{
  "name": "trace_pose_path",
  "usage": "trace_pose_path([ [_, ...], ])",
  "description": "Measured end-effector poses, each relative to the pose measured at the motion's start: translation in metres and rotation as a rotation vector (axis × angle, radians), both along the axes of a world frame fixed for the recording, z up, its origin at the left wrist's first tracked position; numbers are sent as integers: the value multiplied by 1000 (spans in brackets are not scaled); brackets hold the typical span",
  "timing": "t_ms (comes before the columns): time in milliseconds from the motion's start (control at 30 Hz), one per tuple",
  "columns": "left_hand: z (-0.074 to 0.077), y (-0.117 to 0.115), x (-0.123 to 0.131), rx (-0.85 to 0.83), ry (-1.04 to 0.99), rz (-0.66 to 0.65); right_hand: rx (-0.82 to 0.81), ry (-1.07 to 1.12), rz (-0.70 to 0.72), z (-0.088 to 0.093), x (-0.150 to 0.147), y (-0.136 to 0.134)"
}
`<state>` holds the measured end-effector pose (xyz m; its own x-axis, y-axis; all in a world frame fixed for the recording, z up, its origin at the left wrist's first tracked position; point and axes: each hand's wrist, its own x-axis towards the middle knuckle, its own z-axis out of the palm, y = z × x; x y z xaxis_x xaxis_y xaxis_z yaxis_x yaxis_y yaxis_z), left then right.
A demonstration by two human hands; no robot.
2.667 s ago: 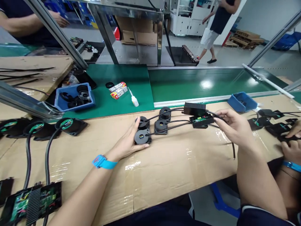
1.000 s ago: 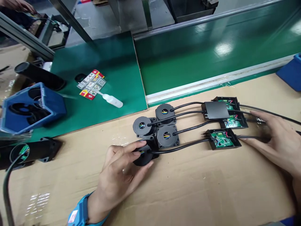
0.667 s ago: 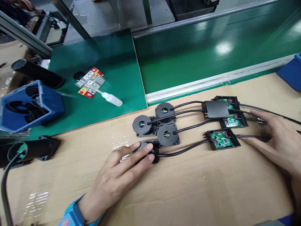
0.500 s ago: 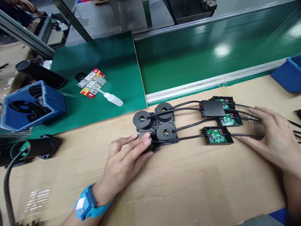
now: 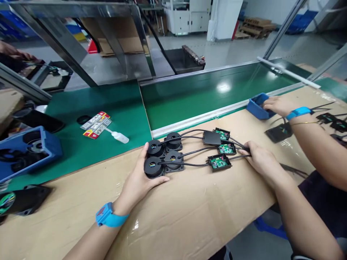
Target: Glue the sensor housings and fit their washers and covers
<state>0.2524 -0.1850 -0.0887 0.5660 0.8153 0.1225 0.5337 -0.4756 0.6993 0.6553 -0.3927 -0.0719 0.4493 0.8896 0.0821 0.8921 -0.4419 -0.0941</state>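
Observation:
Several round black housings [image 5: 154, 167] with square flanges and coloured wires stand in a tight block on the cardboard. My left hand [image 5: 138, 178] is cupped around their left side, index finger at the back and thumb along the front. The other fingers are partly hidden. Black cables [image 5: 193, 164] run from the housings to open black boxes [image 5: 219, 163] with green circuit boards. A flat black cover [image 5: 211, 138] lies over part of the back boxes. To the right, my right hand [image 5: 261, 159] closes around the bundled black cables [image 5: 238, 143].
A co-worker's hand [image 5: 279, 105] reaches into a small blue bin [image 5: 258, 108] at the right. Another blue bin [image 5: 51, 148] of black parts stands left. A white bottle [image 5: 120, 137] and printed card [image 5: 95, 124] lie on the green mat [image 5: 119, 97]. Cardboard [image 5: 187, 206] covers the bench.
The view has tilted up and turned right. My left hand has shifted from on top of one housing to around the left side of the block. My right hand has gathered the cables together.

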Motion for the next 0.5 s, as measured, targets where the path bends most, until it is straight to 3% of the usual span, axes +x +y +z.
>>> trace_pose_path([
  [133,2,14,13,-40,-55,-116,36,18,-84,12,-18,-43],
  [267,3,24,23,-1,-64,-198,121,236,-174,16,-37,-75],
  [500,-2,39,3,80,99,-309,233,418,-188,8,-59,-79],
])
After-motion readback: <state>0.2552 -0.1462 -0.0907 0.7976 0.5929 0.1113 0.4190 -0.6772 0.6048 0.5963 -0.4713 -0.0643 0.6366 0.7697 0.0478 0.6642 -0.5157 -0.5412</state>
